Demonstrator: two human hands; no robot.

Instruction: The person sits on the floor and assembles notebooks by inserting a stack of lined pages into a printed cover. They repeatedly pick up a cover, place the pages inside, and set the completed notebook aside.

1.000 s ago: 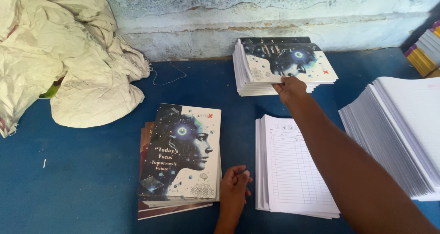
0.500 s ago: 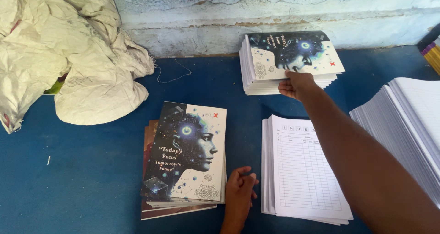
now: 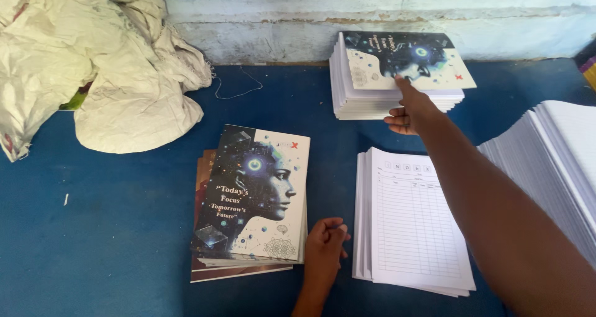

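The right hand [image 3: 411, 111] is stretched out to the far stack of printed covers [image 3: 397, 75] by the wall, thumb laid on top of the uppermost cover and the fingers curled in under its near edge, so it has that one sheet pinched at the edge. The left hand [image 3: 325, 242] rests on the blue table [image 3: 124, 230] close to me, loosely curled with the fingers bent in, holding nothing that I can see; it sits between the near pile of covered notebooks [image 3: 251, 202] on the left and the stack of ruled index pages [image 3: 413, 221] on the right, just beside both.

What worries me is that pinch. The hold is at one edge only, so I judge the cover could bend or crease as it lifts, or a second sheet could cling and come up with it. The far stack already sits slightly fanned, and a drag across it might slew the top sheets further. The outstretched forearm passes over the index pages, near the tall pile of white sheets [image 3: 552, 162] at the right; a low sweep could ruffle either. The crumpled sacking [image 3: 93, 69] at the far left lies well apart from all this.
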